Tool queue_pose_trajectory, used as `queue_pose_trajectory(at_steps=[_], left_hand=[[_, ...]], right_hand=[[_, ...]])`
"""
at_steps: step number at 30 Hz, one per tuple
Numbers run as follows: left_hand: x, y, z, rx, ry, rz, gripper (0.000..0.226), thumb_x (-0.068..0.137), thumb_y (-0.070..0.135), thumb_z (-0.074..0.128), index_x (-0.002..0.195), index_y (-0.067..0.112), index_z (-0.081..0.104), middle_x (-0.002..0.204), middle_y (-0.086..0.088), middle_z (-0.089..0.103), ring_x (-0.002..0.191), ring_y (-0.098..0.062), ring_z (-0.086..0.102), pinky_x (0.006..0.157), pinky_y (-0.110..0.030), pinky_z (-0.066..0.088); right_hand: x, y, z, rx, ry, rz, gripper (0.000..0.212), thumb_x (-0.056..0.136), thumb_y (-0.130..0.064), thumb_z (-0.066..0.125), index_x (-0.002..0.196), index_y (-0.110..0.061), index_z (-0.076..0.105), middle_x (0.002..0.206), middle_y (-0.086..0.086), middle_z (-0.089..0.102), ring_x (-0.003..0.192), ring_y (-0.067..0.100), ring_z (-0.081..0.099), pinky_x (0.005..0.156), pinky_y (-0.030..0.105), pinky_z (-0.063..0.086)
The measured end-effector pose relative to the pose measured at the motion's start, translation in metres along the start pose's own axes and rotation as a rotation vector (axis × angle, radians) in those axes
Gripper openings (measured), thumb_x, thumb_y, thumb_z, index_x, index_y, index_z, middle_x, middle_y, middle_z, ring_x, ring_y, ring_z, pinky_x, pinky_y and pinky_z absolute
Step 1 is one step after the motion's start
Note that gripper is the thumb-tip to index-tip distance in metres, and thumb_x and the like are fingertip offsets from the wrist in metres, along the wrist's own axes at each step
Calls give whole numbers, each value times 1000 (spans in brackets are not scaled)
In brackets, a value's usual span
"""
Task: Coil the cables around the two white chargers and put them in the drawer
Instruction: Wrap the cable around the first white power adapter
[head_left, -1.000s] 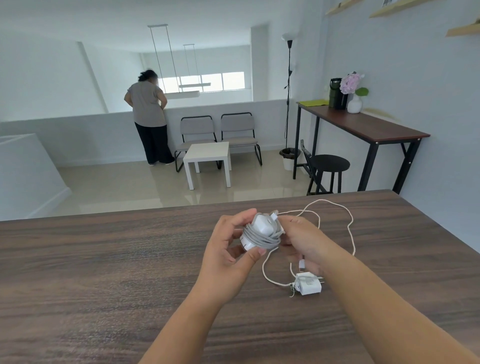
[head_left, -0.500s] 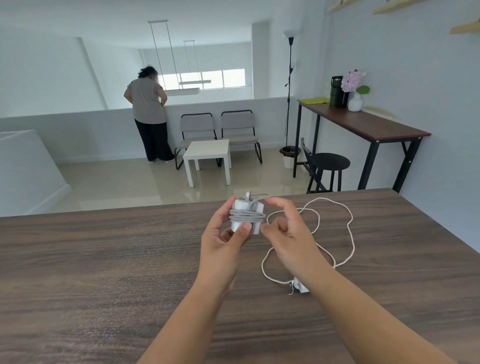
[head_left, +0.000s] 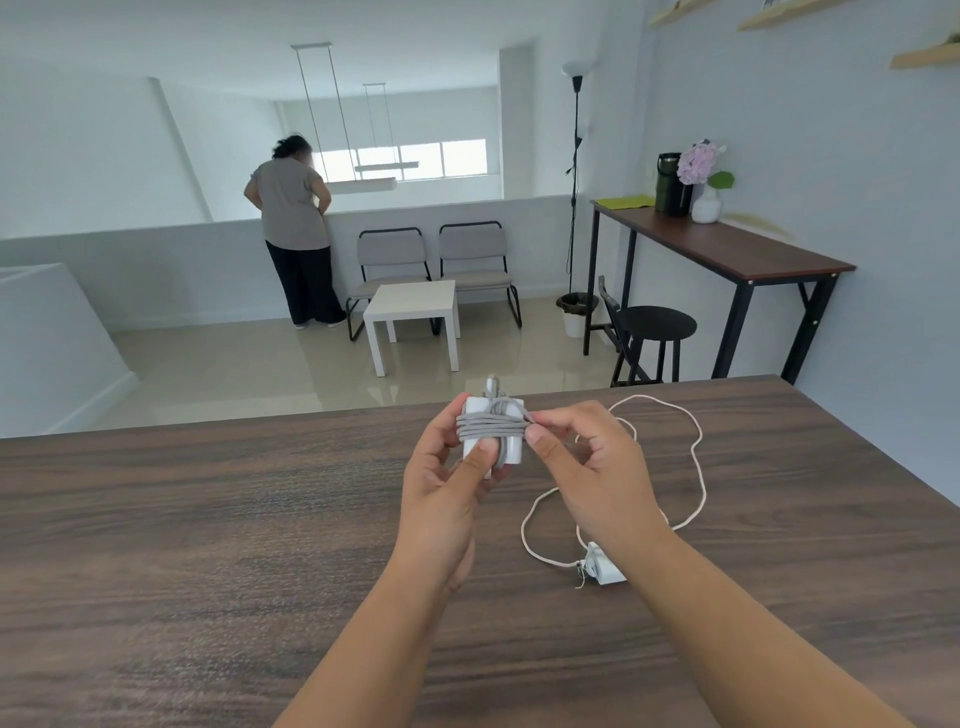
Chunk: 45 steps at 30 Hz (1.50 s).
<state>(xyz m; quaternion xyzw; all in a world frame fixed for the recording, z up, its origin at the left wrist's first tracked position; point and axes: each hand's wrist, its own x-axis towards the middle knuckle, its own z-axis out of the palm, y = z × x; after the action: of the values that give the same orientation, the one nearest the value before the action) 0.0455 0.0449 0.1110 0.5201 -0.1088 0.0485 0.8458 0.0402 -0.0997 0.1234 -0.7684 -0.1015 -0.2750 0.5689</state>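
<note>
My left hand grips a white charger upright above the wooden table, thumb across its front. A grey cable is wound round it in several turns. My right hand pinches that cable at the charger's right edge between thumb and forefinger. A second white charger lies on the table under my right forearm, partly hidden. Its white cable lies uncoiled in loose loops to the right. No drawer is in view.
Beyond the table's far edge lie a tiled floor, a low white table, two grey chairs and a person standing with their back turned. A tall desk with a black stool stands at the right wall.
The wrapped charger has turned upright and risen slightly in my left hand. My right hand moved from below it to its right edge, now pinching the grey cable.
</note>
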Motion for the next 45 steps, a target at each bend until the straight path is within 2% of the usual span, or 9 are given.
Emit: queue_pose_trajectory(at_steps=[4,7,12,16,22,26,36,42,45], left_hand=[[-2,-2,4,-51,21,12,60,81,11,71,137,22,50,116,-3,65,100,-17,66,86,-31,56],[-4,-3,11,-77,47,15,57,82,12,71,135,21,53,118,-4,65,100,-18,66,88,-33,54],[-8,-7,21,-202,152,-45,49,84,6,63,132,12,55,124,-18,63,102,-22,64,82,-29,57],[-7,-7,24,-343,187,-122,43,88,3,58,130,3,56,113,-15,68,91,-17,69,76,-26,59],[-4,-4,25,-445,226,-213,26,94,2,53,118,1,61,95,-8,72,81,-14,72,80,-29,59],[1,-3,22,-521,245,-226,15,92,3,55,103,4,65,84,-4,71,71,-10,72,65,-20,60],[-1,-5,1,146,160,39,43,91,10,63,131,23,56,109,3,70,76,-3,64,52,-18,47],[-2,2,-4,268,78,-15,38,85,27,68,122,29,63,99,11,73,70,2,59,52,-17,43],[-1,5,-9,222,-29,-144,44,81,33,74,123,24,64,103,5,74,80,-3,63,61,-22,48]], right_hand=[[2,-1,-1,-8,44,-59,8,84,-21,71,89,-28,72,95,-11,66,73,7,58,62,13,40],[-1,2,1,-24,93,-109,6,87,-20,68,90,-25,69,72,-6,67,50,8,46,50,20,39],[-5,14,4,-264,129,-366,6,88,-12,64,91,-11,68,88,-5,67,81,-1,59,72,11,46],[-3,23,2,-336,131,-508,7,86,-8,65,87,-7,71,90,1,67,84,8,63,72,18,51],[-2,27,0,-264,49,-475,6,85,-11,66,87,-7,70,88,0,66,83,7,61,72,17,49],[-3,28,5,-240,-13,-438,8,86,-15,66,87,-8,70,87,-2,66,80,6,62,69,21,50],[-5,15,8,-199,-61,-401,6,81,-16,73,76,-13,74,74,-7,61,69,1,57,67,13,43],[-1,5,4,-246,-36,-325,27,68,-26,85,62,-15,62,66,-11,54,62,1,50,61,10,35],[4,2,-5,-225,-79,-231,41,59,-36,88,62,-19,52,62,-15,49,61,3,47,58,11,31]])
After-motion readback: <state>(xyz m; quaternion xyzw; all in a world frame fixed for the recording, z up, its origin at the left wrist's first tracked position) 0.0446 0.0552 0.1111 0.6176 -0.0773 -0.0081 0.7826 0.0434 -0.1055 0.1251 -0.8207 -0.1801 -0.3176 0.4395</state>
